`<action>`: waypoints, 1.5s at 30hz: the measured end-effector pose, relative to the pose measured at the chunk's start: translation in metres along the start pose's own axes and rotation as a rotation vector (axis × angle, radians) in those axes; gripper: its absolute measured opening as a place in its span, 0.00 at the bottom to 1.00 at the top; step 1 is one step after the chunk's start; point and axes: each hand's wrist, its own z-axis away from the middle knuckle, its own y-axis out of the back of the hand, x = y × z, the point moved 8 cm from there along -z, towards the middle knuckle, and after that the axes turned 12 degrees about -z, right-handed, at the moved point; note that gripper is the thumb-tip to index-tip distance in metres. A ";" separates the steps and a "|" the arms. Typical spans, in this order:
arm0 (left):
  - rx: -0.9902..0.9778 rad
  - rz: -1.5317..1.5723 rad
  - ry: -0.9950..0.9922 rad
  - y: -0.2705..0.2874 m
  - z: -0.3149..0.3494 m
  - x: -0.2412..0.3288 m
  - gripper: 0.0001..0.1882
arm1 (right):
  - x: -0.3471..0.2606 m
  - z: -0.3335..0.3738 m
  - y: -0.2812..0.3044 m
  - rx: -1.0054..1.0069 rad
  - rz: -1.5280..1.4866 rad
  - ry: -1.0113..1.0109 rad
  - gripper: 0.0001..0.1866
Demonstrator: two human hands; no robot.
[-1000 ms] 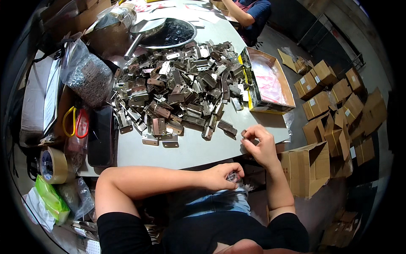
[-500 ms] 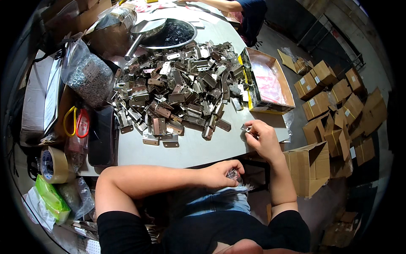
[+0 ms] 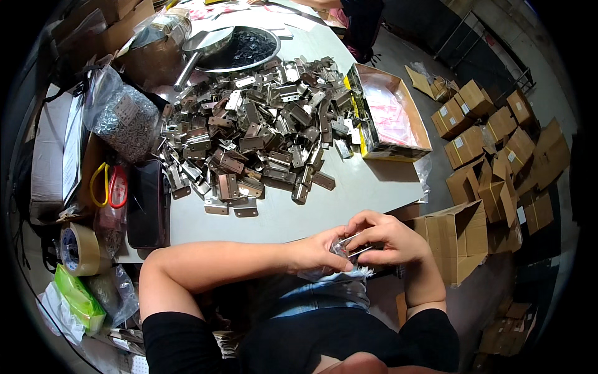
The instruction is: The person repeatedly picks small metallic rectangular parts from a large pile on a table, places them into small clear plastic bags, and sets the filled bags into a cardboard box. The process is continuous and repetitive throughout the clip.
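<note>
In front of my lap, my left hand (image 3: 314, 251) is closed around a small clear plastic bag (image 3: 338, 248). My right hand (image 3: 397, 240) meets it from the right, fingers bent around small metal brackets (image 3: 357, 251) at the bag; how many is hard to make out. The fingers cover much of the bag. Beyond my hands, a large heap of metal brackets (image 3: 252, 134) with punched holes covers the table (image 3: 280, 223). To its right stands an open carton (image 3: 366, 151) holding clear bags with pink-red markings.
Behind the heap sits a round metal basin (image 3: 277, 53) of dark parts, a metal scoop (image 3: 208, 38) on it. At left are a bag of screws (image 3: 128, 124), scissors (image 3: 117, 187), a dark case (image 3: 146, 206) and tape (image 3: 78, 249). Cardboard boxes (image 3: 464, 146) fill the right floor.
My right hand has moved from the table's right edge, down and left, bringing the brackets to the bag in my left hand. The view has shifted slightly.
</note>
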 end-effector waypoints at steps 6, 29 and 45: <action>-0.034 0.016 0.012 -0.005 0.002 0.004 0.31 | 0.000 0.000 0.000 0.118 0.082 -0.042 0.05; -0.087 -0.190 0.053 -0.007 0.002 -0.007 0.28 | 0.047 -0.050 0.022 0.173 0.784 0.070 0.20; -0.115 -0.306 0.004 -0.007 -0.001 -0.014 0.26 | 0.057 -0.102 0.031 0.536 0.432 0.024 0.13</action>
